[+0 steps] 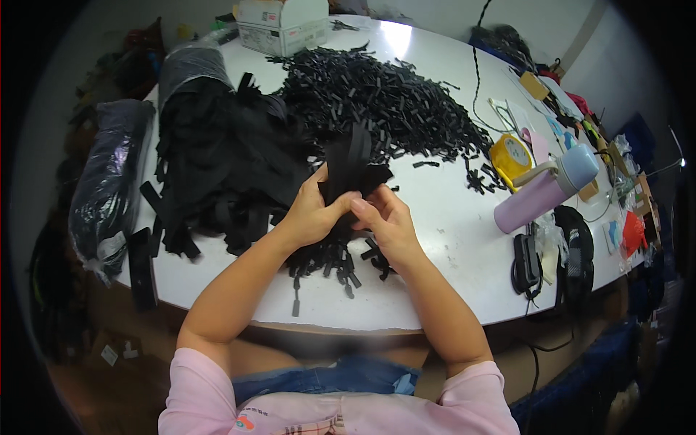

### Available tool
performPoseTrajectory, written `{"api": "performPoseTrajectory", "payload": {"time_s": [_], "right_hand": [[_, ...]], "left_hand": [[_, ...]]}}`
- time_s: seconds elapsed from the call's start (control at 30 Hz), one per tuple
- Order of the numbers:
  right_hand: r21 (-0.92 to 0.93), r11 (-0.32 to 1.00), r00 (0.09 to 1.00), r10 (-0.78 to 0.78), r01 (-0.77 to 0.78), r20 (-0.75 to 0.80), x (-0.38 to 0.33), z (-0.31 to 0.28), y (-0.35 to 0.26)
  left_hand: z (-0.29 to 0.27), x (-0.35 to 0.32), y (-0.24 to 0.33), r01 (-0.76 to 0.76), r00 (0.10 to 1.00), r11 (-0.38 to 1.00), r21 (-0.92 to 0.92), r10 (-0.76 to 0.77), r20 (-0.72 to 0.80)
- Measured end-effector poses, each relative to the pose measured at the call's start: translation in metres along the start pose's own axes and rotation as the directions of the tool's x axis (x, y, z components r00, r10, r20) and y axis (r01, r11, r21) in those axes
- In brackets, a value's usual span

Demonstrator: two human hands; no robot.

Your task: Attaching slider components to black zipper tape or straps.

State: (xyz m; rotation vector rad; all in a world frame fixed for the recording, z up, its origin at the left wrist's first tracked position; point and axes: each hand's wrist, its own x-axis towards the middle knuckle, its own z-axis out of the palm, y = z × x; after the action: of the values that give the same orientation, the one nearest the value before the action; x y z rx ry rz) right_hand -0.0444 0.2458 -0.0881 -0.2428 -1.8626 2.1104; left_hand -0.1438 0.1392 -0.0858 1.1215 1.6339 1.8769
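Over the near middle of the table, my left hand (313, 213) is closed around several flat black fabric strips (346, 161), which stand up and fan out above the fingers. My right hand (392, 223) is closed close beside it, thumb and fingers at the lower part of the same strips. Both thumbs nearly meet there, and what lies between the fingertips is partly hidden. To the left of my hands spreads a heap of long black strips (217, 156). Beyond them lies a large pile of small black pieces (377, 90). More small dark pieces (341, 270) lie below my wrists.
On the white table (449, 268), a pink bottle with a blue lid (547, 187) and a yellow tape roll (510, 156) stand right. A black pouch-like object (527, 261) is nearer the edge. Plastic-wrapped black rolls (109, 181) lie left; a box (283, 32) stands at the back.
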Motion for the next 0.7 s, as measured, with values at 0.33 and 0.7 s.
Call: {"api": "performPoseTrajectory", "payload": {"time_s": [0.33,0.7], "right_hand": [[-0.020,0.976,0.956,-0.216,0.217,-0.200,-0.005,0.008,0.006],[0.320,0.942,0.991,0.124,-0.101,-0.054,0.000,-0.009,-0.019]], "left_hand": [[-0.008,-0.001,-0.004,0.170,0.985,0.969,-0.181,-0.159,0.070],[0.004,-0.015,-0.001,0.196,0.912,0.972,0.133,-0.230,0.340]]}}
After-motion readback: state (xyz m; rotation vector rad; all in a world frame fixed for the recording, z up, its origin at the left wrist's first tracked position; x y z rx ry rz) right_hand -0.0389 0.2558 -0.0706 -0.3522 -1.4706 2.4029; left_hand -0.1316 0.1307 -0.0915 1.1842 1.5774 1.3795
